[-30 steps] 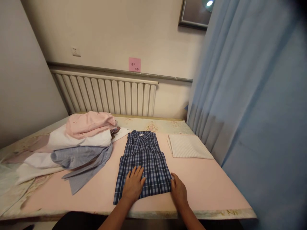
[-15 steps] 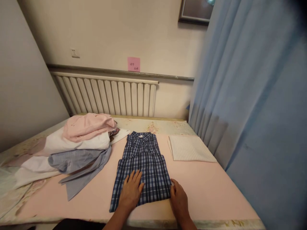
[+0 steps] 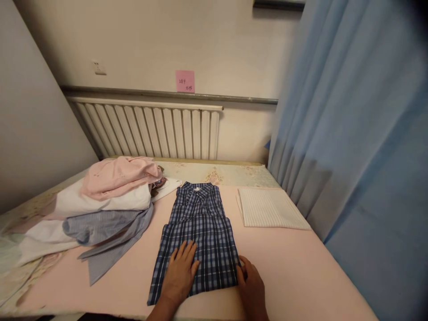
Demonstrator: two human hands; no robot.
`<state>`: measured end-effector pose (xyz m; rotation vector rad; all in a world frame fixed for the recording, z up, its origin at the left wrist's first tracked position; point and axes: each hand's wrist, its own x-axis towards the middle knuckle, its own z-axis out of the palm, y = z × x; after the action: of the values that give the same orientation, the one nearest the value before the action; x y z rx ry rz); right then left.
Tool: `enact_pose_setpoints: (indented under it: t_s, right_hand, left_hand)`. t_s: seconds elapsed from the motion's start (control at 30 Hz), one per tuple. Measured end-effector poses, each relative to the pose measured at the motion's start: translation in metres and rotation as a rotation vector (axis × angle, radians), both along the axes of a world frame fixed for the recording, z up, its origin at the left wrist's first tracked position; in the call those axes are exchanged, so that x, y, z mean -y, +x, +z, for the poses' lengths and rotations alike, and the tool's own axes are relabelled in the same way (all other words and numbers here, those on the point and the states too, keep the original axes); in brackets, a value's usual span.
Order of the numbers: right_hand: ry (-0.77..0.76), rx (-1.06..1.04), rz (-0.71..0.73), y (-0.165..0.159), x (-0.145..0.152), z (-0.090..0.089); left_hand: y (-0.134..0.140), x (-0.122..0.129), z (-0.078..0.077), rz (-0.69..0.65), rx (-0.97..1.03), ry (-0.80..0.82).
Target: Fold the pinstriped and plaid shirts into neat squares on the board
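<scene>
A dark blue plaid shirt (image 3: 200,249) lies face up, collar at the far end, with its lower part folded up over the front. My left hand (image 3: 179,269) rests flat on the lower left of the folded layer, fingers slightly spread. At the shirt's lower right corner, my right hand (image 3: 251,283) has its fingers curled in on the side edge, seemingly pinching the cloth. Its fingertips are partly hidden.
Left of the shirt is a loose heap of clothes: a pink garment (image 3: 122,177), white cloth (image 3: 110,200) and a blue-grey striped one (image 3: 113,256). A folded cream striped cloth (image 3: 270,207) lies to the right. A blue curtain (image 3: 334,133) and a radiator (image 3: 150,129) border the bed.
My view has shifted a little, so the wall items sit higher and the bed looks slightly nearer. Both hands keep nearly the same places on the shirt, whose fold looks unchanged.
</scene>
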<state>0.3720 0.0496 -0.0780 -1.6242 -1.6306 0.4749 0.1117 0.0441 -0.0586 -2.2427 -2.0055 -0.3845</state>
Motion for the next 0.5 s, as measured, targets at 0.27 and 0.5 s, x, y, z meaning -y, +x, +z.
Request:
enact_pose_setpoints:
  t_s: [0.27,0.5]
  right_hand:
    - [0.068,0.006,0.023,0.0026,-0.0017,-0.0103]
    - [0.103,0.024,-0.009,0.0006,0.0010,-0.0048]
  left_hand:
    - [0.0009,0.0015,0.0038,-0.006,0.008,0.006]
    - [0.0003,0.0013,0.0015,-0.010,0.024,0.040]
